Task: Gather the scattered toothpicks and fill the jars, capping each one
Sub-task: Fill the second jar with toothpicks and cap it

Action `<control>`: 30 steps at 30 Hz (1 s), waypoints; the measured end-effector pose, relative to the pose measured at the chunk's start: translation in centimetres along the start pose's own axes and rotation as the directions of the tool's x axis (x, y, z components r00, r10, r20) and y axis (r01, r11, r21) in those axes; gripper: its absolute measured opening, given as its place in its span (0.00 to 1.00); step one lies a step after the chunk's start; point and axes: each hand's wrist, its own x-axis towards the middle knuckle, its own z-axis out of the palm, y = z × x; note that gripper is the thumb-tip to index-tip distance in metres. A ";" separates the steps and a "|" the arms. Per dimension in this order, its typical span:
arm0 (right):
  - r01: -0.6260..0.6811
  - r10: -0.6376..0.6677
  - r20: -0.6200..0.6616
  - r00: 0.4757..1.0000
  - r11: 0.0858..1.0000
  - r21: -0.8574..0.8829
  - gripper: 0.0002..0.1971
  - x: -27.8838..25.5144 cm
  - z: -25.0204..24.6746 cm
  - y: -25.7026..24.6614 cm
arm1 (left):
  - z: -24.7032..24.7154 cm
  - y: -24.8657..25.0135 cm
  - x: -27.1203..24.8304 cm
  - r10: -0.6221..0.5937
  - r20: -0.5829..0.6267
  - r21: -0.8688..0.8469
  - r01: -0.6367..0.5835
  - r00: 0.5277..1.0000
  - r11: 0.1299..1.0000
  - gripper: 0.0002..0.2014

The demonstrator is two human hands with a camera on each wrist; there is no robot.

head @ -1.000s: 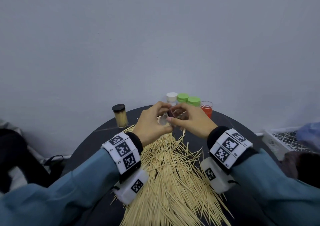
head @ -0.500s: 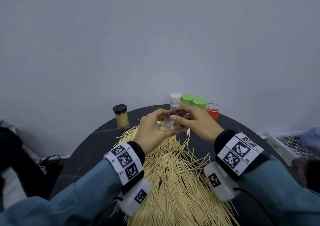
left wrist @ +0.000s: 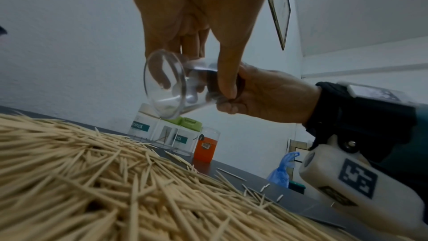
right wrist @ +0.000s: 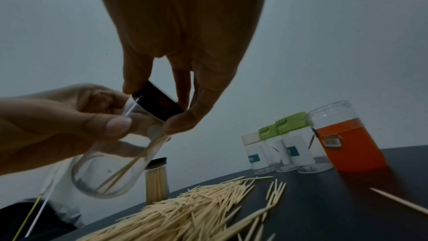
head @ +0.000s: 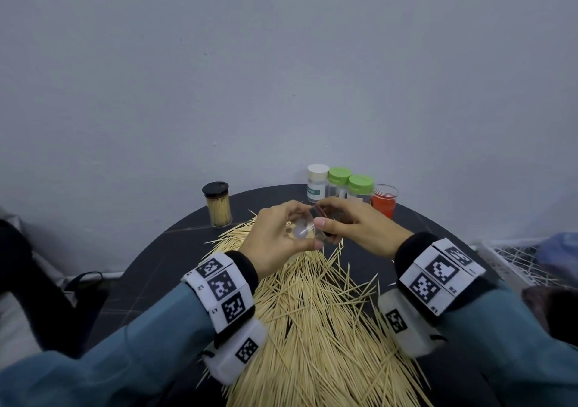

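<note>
A clear jar is held tilted above the toothpick pile, a few toothpicks inside it. My left hand grips the jar's body. My right hand pinches the dark cap at the jar's mouth with thumb and fingers. Whether the cap is fully seated I cannot tell. A full jar with a black lid stands at the back left of the round dark table.
At the table's back edge stand a white-capped jar, two green-capped jars and an orange open container. A white wire basket sits right of the table. A wall rises close behind.
Both hands with the jar and cap have stayed above the pile's far end, shifting only slightly; the head view has drifted a little.
</note>
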 end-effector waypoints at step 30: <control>-0.390 0.478 -0.005 0.878 0.710 -0.587 0.25 -1.2 -6.1 4.5 | -0.5 -0.5 -0.3 -0.003 0.024 -0.069 0.005 1.000 0.998 0.23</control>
